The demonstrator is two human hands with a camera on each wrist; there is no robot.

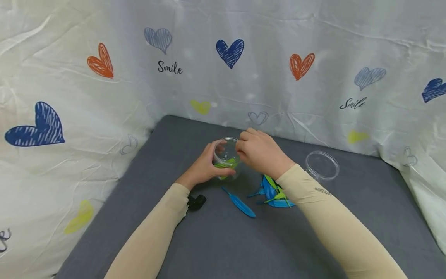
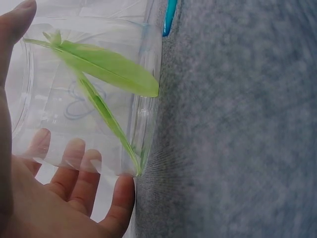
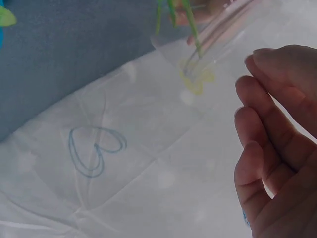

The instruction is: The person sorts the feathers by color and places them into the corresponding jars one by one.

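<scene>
Left hand (image 1: 203,167) wrapped round clear jar (image 1: 227,152), far half of grey table (image 1: 289,248), green feathers (image 2: 111,69) inside; right hand (image 1: 260,150) just right of its mouth, fingers curled together, holding nothing visible; blue feather (image 1: 241,204) nearer

Reaching forward with both cream-sleeved arms (image 1: 151,232), curving the bare left hand (image 1: 202,165) with thumb (image 1: 226,171) spread, poising the bare right hand (image 1: 262,152) alongside with fingers (image 3: 250,124) loosely bent!

Feathers (image 1: 240,203) are blue and green, sleeves (image 1: 146,236) cream, table (image 1: 278,240) grey, curtain (image 1: 265,23) white with orange, blue, yellow hearts (image 1: 230,53).
</scene>
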